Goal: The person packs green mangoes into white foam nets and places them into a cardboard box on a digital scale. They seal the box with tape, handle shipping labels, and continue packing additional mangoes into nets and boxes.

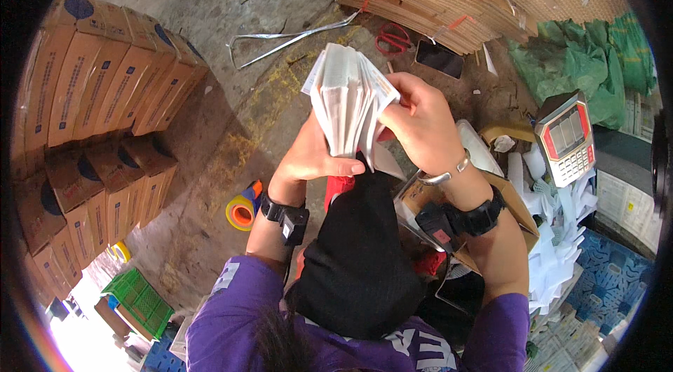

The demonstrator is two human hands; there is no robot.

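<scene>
A thick stack of printed paper slips (342,104) is held up in front of me, its edges fanned out. My left hand (315,156) grips it from the lower left, with the thumb across its bottom end. At the right side of the stack, my right hand (420,120) pinches a few of the outer slips, which stand apart from the rest. Both wrists wear black straps with small devices, and a metal bracelet (444,172) is on the right one. Below the hands, a black cloth (357,256) hides part of the floor.
Stacked cartons (100,88) stand at left, bundled flat cardboard (415,9) at the top. On the floor lie red-handled scissors (393,39), a phone (439,59) and a tape roll (242,213). A scale display (567,138), an open carton (512,204) and crumpled white paper (554,246) are at right.
</scene>
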